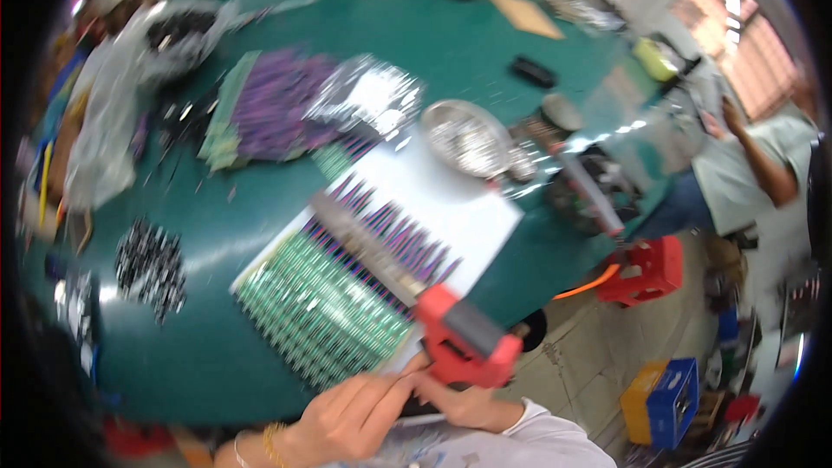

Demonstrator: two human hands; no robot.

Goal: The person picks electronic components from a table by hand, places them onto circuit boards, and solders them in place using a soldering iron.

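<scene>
At the table's near edge my left hand (351, 416) and my right hand (464, 405) meet, fingertips pinched together. Whatever lies between the fingers is too small and blurred to make out. Just above them is the blunt end of a red-and-black tool (468, 338), joined to or lying against a long grey-brown bar (368, 247). That bar crosses a panel of green circuit boards (325, 316) in rows, with dark purple wires (399, 234) sticking out on its far side. Beneath them lies a white sheet (459, 238).
On the green table (234, 225) are a pile of small dark parts (150, 267), a purple-and-green stack (277, 108), a clear plastic bag (368, 95) and a metal bowl of shiny parts (468, 139). A red stool (646, 270) and a co-worker (754, 169) are at the right.
</scene>
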